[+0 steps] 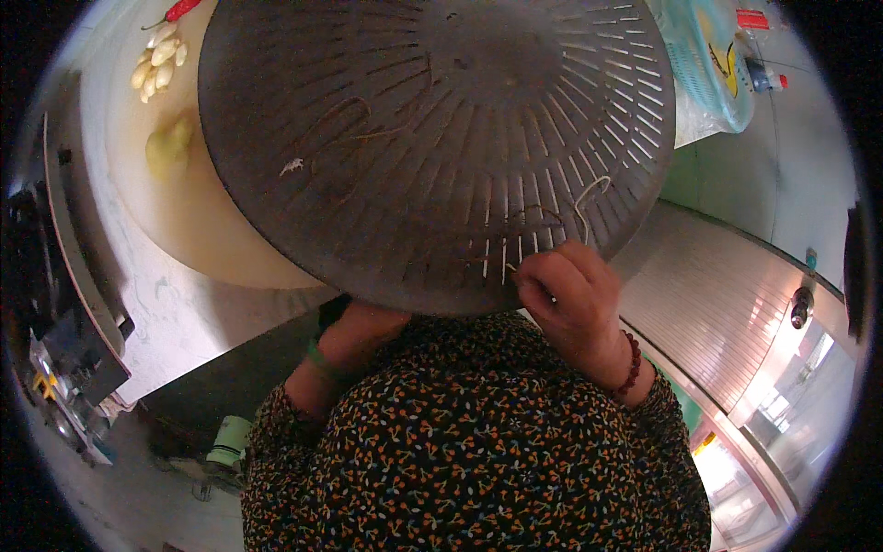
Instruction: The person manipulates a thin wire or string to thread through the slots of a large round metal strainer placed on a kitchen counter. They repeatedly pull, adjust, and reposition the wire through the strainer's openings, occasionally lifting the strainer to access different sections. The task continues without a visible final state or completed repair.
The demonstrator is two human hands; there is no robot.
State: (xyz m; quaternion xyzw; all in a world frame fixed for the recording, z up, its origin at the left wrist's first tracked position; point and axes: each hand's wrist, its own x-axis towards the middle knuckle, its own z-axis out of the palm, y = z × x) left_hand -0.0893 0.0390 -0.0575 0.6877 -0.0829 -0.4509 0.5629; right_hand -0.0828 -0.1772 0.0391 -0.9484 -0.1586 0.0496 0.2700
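Note:
A large dark round slotted tray (368, 225) fills the upper middle, tilted in front of my body. My left hand (363, 324) holds it at the near rim, its fingers hidden beneath. Over the near right part of the tray, my right hand (570, 290) is closed in a pinch on a thin cord. A pale loop of the cord (581, 198) rises from the slots beside my knuckles, and a short light end shows by the fingertips. A longer brown string (354, 138) lies loosely curled across the tray's left half.
Left of the tray is a round pale cutting board (221, 248). Peeled garlic cloves (161, 64), a red chilli (175, 13) and a yellowish-green lump (169, 147) lie on it. A light blue plastic basket (722, 69) stands at far right. A light green cylinder (228, 440) is low left.

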